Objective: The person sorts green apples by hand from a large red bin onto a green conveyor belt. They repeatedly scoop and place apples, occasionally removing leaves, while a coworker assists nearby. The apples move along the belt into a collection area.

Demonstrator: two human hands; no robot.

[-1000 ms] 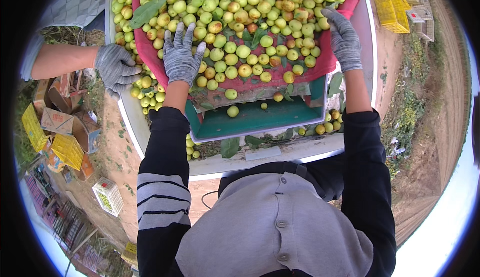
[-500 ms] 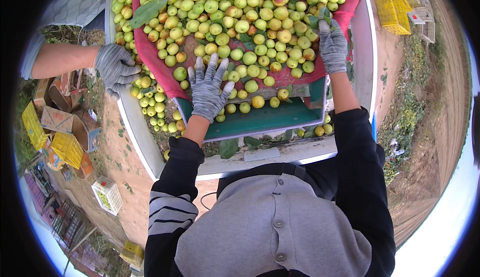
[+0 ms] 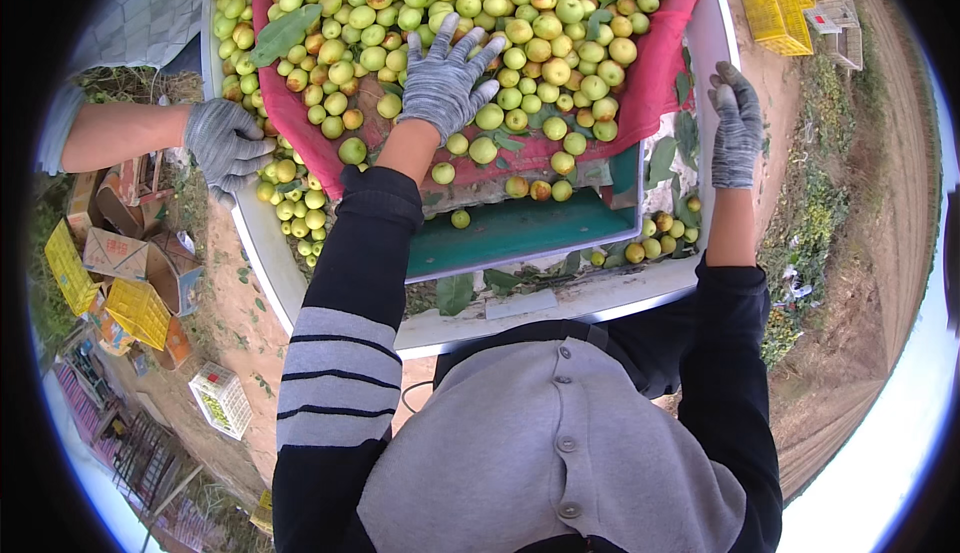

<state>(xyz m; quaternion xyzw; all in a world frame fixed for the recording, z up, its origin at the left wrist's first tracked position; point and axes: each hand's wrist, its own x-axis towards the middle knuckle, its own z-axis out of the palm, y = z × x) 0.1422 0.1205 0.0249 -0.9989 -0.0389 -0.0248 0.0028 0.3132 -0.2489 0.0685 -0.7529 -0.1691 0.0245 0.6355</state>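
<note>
Left hand (image 3: 443,85): fingers spread on green-yellow fruits (image 3: 623,50), which lie on red cloth (image 3: 672,48) | right hand (image 3: 736,133) beside white rim (image 3: 722,25): fingers' grip I cannot tell | step, I judge: working fruits by palm | next move would call for light, loose fingers

L hand (image 3: 442,88), R hand (image 3: 736,133): gry knit gloves (image 3: 434,103). Blk sleeves (image 3: 738,373), L w/ gry bands (image 3: 338,393); gry top (image 3: 470,453) w/ btns (image 3: 567,444) down front.
</note>
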